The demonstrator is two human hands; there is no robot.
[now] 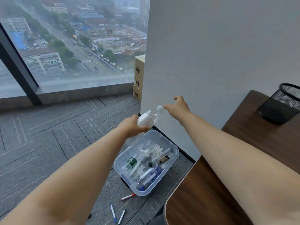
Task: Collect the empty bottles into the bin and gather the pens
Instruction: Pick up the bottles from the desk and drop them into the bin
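- A clear plastic bottle (146,120) with a white label is held at centre frame, tilted with its cap toward the upper right; the left hand (132,126) grips its base end, thumb above and fingers curled beneath
- The right hand (177,106) hovers just right of the cap, fingers loosely spread and holding nothing
- Directly below in the frame, a translucent rectangular bin (118,169) with rounded corners sits on the floor, filled with a jumble of clear bottles, one green-labelled (131,162), one blue-labelled (155,174)
- Three pens lie loose at lower centre: a red-capped marker (128,196) just beside the bin's near corner, with a blue-capped pen (113,213) and a second slim white pen (121,216) below it, angled toward each other
- Grey flecked carpet (48,135) with thin pale lines covers the floor
- A dark wood-grain table (203,200) with a rounded corner fills the lower right, crossed by the right forearm; a black wire-mesh basket (282,101) stands on it at the right edge
- A plain white wall (211,46) rises behind, stacked cardboard boxes (139,77) at its left edge, a large window (73,38) at upper left
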